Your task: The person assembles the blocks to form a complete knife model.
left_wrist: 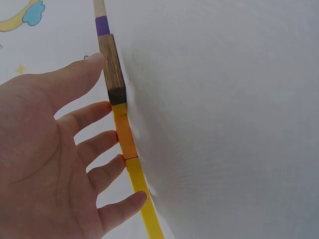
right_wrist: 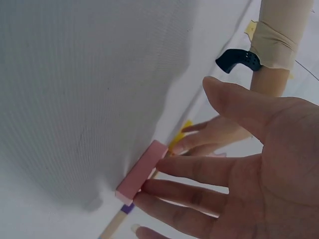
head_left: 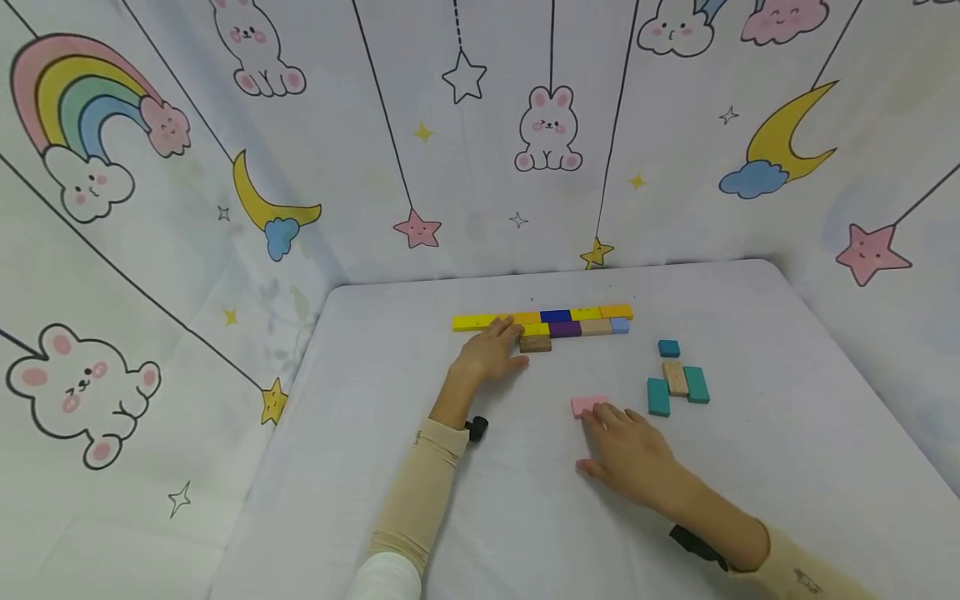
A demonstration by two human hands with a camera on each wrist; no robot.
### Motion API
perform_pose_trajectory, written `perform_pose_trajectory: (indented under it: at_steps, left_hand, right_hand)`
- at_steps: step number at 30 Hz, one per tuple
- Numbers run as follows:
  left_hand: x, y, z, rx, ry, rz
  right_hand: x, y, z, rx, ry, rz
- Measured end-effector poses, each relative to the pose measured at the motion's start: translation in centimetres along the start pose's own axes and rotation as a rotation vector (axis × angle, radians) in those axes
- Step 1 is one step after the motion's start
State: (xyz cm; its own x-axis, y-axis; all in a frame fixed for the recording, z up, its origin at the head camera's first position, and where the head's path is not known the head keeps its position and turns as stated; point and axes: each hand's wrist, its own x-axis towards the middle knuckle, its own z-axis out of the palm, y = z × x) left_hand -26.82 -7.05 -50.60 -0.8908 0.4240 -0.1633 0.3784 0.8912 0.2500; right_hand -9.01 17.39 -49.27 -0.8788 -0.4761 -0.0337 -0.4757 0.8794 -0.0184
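Placement of the pink block (head_left: 587, 407), lower right of frame centre, seems my step: my straight-fingered right hand (head_left: 636, 458) touches it, my outstretched left hand (head_left: 486, 354) touches the mid-frame block row (head_left: 566, 329), and nudging next calls for even pressure.

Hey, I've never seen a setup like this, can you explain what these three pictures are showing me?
There's no robot here, just a person's bare hands. The widest picture comes from a camera worn on the head; the other two come from cameras on the left and right wrists. On the white table lie rows of coloured blocks, with a brown block in front. To the right are three teal blocks and a light wooden block. The left hand touches the rows. The right hand touches a pink block with straight fingers, so nothing looks gripped.
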Motion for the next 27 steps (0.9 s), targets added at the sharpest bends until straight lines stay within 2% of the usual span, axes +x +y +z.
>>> perform_pose_trajectory:
  at_steps: [9,15,27]
  left_hand:
    - [0.0,-0.1,0.0,0.003,-0.004,0.003]
    - [-0.1,0.0,0.0,0.004,-0.007,0.001]
    - [0.0,0.0,0.1,0.013,-0.003,0.001]
  right_hand:
    - [0.6,0.2,0.3,-0.028,0.051,-0.011]
    - [1.4,0.2,0.5,-0.021,0.046,0.006]
    - [2.7,0.5,0.6,-0.043,0.052,-0.012]
